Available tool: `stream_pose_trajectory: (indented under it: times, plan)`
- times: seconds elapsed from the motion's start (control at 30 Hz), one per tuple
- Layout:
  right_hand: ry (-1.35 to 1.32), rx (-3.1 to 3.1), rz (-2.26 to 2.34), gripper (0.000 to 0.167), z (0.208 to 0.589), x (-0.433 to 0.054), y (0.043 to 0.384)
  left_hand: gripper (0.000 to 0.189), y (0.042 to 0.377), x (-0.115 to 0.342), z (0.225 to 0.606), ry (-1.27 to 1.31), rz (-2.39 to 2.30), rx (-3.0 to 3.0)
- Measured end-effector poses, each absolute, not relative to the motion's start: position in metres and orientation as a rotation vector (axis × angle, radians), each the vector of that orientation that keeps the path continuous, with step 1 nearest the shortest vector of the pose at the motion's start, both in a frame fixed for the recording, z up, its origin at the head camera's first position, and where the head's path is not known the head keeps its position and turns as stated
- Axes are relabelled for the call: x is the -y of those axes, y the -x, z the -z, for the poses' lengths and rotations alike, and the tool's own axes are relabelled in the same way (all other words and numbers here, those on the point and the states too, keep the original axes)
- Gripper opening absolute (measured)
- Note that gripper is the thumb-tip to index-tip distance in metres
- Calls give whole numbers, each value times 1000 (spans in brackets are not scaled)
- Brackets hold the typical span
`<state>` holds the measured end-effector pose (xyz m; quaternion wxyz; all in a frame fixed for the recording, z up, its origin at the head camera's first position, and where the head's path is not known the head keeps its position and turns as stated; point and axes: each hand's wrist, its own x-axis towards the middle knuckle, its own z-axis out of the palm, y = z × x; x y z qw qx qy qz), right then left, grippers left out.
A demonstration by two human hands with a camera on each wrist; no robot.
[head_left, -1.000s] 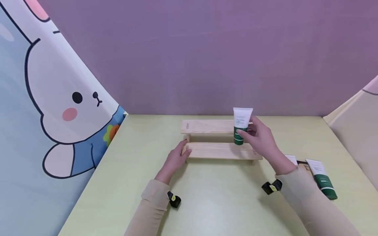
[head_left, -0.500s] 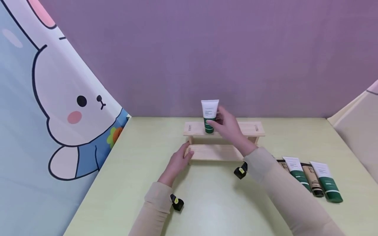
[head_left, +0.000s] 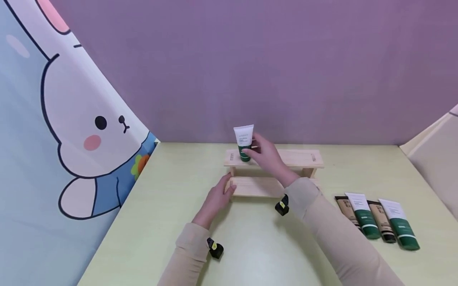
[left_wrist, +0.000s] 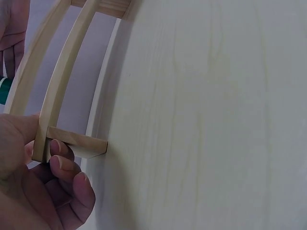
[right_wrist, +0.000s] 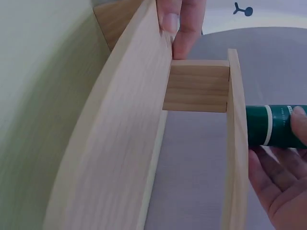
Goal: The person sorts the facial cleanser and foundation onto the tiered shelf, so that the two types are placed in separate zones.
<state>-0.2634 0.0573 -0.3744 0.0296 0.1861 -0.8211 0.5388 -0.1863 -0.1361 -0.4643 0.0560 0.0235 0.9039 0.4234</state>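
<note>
A two-tier wooden rack (head_left: 297,156) stands on the table. My right hand (head_left: 266,155) grips a white and green squeeze tube (head_left: 244,139) around its green lower part. The tube is cap-down and leans slightly, at the left end of the upper shelf. In the right wrist view the tube's green cap (right_wrist: 256,125) meets the upper board's surface. My left hand (head_left: 217,195) pinches the left end of the lower shelf (head_left: 257,186). In the left wrist view its thumb and fingers (left_wrist: 64,165) sit on either side of the board end.
To the right lie several tubes side by side: a white and green tube (head_left: 400,225), a tan tube with a black cap (head_left: 382,221), another white and green one (head_left: 363,216) and another tan one (head_left: 347,210). A purple backdrop (head_left: 286,79) rises behind the table.
My right hand has carried the tube leftward, from over the rack's right side to the upper shelf's left end. My left hand keeps its hold on the rack.
</note>
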Motion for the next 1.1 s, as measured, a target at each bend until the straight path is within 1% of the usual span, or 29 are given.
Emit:
stream_pose_trajectory:
  times: [0.1, 0.23, 0.43, 0.63, 0.87, 1.1]
  plan:
    - [-552, 2600, -1615, 48, 372, -61, 261, 56, 187, 136, 464, -69, -1284, -2743]
    - [-539, 2626, -1521, 51, 371, -75, 248, 56, 186, 137, 462, -74, -1297, -2734]
    - [-608, 2626, -1362, 42, 370, -111, 216, 55, 184, 141, 455, -37, -1324, -2722]
    - [-644, 2647, -1201, 34, 381, -163, 182, 54, 185, 144, 455, -19, -1315, -2726]
    - [-483, 2732, -970, 33, 404, -226, 147, 53, 186, 144, 456, -16, -1317, -2726]
    - [-309, 2906, -766, 34, 417, -274, 128, 53, 185, 144, 456, 10, -1320, -2714]
